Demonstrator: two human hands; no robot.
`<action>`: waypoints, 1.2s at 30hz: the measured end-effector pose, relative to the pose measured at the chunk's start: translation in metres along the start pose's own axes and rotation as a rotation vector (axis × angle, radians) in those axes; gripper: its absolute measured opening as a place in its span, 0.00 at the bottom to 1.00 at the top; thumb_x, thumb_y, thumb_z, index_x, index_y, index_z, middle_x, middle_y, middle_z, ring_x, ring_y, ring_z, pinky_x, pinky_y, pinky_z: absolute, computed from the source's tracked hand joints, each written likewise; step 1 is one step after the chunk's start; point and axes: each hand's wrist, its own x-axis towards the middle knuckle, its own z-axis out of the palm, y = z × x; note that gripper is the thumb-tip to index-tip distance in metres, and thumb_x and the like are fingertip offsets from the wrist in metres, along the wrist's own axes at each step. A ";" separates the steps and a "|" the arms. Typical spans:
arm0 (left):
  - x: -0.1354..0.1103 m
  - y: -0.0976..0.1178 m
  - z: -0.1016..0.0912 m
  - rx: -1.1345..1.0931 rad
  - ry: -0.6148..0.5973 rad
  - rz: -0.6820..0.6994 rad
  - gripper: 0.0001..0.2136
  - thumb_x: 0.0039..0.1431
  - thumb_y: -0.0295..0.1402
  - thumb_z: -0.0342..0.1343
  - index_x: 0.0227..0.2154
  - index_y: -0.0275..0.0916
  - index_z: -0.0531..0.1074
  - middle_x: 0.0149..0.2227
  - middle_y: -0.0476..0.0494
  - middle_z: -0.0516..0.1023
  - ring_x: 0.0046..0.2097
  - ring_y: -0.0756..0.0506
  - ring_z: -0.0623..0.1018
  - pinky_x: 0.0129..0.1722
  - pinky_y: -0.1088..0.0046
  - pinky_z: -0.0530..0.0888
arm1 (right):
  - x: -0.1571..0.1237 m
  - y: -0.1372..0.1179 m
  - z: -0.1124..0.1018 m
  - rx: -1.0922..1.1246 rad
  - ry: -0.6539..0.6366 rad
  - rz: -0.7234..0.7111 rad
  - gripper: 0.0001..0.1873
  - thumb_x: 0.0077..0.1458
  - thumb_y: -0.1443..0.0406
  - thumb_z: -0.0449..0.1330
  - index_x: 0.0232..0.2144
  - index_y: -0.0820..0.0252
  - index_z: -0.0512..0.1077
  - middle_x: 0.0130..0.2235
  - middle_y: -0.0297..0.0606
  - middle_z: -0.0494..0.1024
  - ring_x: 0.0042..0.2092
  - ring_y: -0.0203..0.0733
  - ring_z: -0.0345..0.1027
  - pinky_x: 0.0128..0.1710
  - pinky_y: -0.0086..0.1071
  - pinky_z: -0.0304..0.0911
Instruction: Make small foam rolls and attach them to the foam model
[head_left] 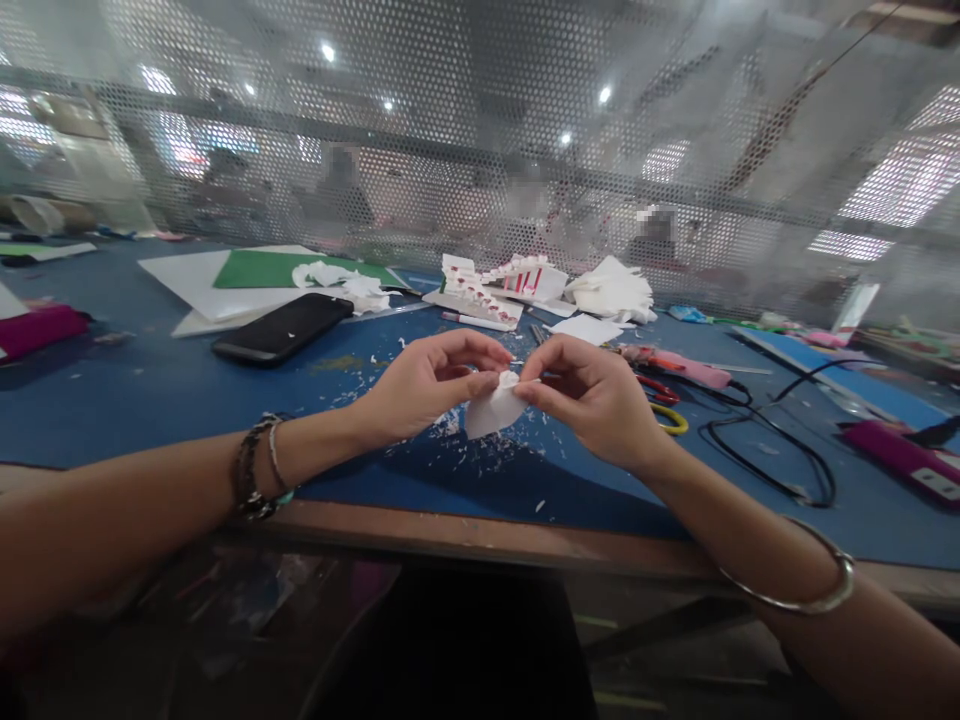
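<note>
Two pinches — left hand and right hand grip one paper piece | shreds beneath | cut-outs at 12 o'clock | I judge it part-done

The paper is thin and matt (softly creased). The worktop has a matt blue covering and a wooden edge. The phone is glossy; the bangle is polished metal.

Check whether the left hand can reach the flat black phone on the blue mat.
Probably yes: only bare blue mat lies between left hand and flat black phone, though the hand pinches a white paper piece.
</note>
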 end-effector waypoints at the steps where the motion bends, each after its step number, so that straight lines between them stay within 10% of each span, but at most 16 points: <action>1: 0.000 0.000 0.000 -0.018 0.001 -0.011 0.05 0.46 0.28 0.57 0.28 0.36 0.69 0.27 0.50 0.73 0.28 0.53 0.73 0.27 0.81 0.69 | -0.001 0.000 0.001 -0.014 0.012 -0.030 0.08 0.44 0.66 0.61 0.23 0.62 0.64 0.24 0.29 0.67 0.25 0.26 0.60 0.24 0.21 0.59; 19: -0.004 0.004 0.004 0.295 0.034 0.268 0.06 0.47 0.31 0.58 0.31 0.38 0.74 0.33 0.45 0.75 0.33 0.50 0.73 0.32 0.77 0.69 | -0.007 0.001 0.004 -0.526 0.162 -0.414 0.05 0.49 0.69 0.57 0.23 0.58 0.65 0.25 0.32 0.72 0.28 0.31 0.66 0.28 0.26 0.60; 36: -0.001 0.010 -0.010 0.695 -0.024 0.672 0.03 0.51 0.29 0.56 0.31 0.37 0.71 0.31 0.45 0.77 0.32 0.50 0.74 0.34 0.75 0.70 | -0.004 -0.001 -0.002 -0.224 0.018 -0.254 0.00 0.48 0.69 0.58 0.26 0.60 0.69 0.27 0.32 0.74 0.30 0.30 0.68 0.31 0.24 0.64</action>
